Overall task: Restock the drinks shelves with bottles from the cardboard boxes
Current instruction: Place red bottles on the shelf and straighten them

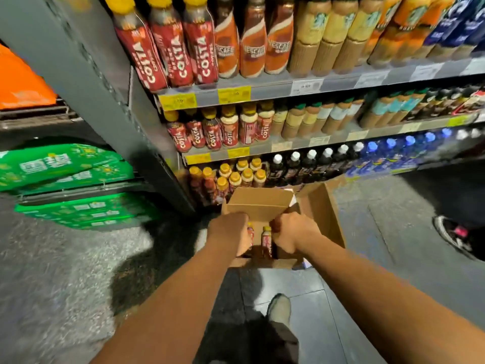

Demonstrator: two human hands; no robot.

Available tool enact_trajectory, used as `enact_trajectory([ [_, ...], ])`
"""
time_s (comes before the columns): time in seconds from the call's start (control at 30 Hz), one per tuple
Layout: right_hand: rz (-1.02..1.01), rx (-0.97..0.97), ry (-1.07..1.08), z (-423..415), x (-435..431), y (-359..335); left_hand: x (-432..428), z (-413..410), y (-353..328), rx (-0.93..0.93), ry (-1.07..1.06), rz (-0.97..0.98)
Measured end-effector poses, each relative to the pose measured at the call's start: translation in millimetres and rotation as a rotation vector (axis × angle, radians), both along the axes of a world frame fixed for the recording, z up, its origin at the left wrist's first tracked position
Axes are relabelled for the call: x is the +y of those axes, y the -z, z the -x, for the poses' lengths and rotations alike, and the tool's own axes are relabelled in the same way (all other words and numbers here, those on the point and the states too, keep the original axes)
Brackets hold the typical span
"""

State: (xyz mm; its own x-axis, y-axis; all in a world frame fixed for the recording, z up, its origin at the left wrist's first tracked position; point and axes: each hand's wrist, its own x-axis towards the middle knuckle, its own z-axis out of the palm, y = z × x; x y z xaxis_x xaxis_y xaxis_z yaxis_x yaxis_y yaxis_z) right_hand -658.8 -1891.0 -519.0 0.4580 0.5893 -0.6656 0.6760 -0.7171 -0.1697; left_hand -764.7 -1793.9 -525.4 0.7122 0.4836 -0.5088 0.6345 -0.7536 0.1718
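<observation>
**Down at the cardboard box [258, 203] below the drinks shelves [273, 86]**

The box sits open on the floor, flaps up, just in front of the lowest row of yellow-capped bottles [235, 178]. The person leans over it with both arms out. The left grip [231, 232] lies over the box's left edge, fingers curled down inside. The right grip [291, 233] is bunched tight at the right edge. Whether either clasps cardboard or a bottle, I cannot tell. Between them two red-labelled bottles stand in the box: one [266, 239] in plain sight, the other [250, 232] half hidden by the left fingers. Green shrink-wrapped packs [65, 164] are stacked off to the left.
</observation>
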Motion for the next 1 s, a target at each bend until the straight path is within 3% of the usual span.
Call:
enact_trajectory([
  [0.2,0.071,0.106,0.146,-41.2,-12.5,87.3,5.3,-37.1,88.8,0.047,-0.144,0.102],
  [0.5,0.104,0.264,0.355,-78.9,-0.1,291.8,23.5,-82.9,279.3,0.153,-0.196,0.289],
  [0.6,0.180,0.321,0.532,-81.4,6.2,379.6,30.7,-92.5,362.1,0.224,-0.295,0.369],
  [0.73,0.271,0.326,0.587,-78.2,9.4,472.3,33.3,-89.1,457.5,0.308,-0.454,0.470],
  [0.93,0.012,0.369,0.763,-58.8,30.0,569.5,40.3,-77.9,566.1,0.179,-0.831,0.465],
  [1.0,0.049,0.441,0.739,-43.5,38.7,590.2,37.7,-74.8,586.1,0.167,-0.906,0.508],
])
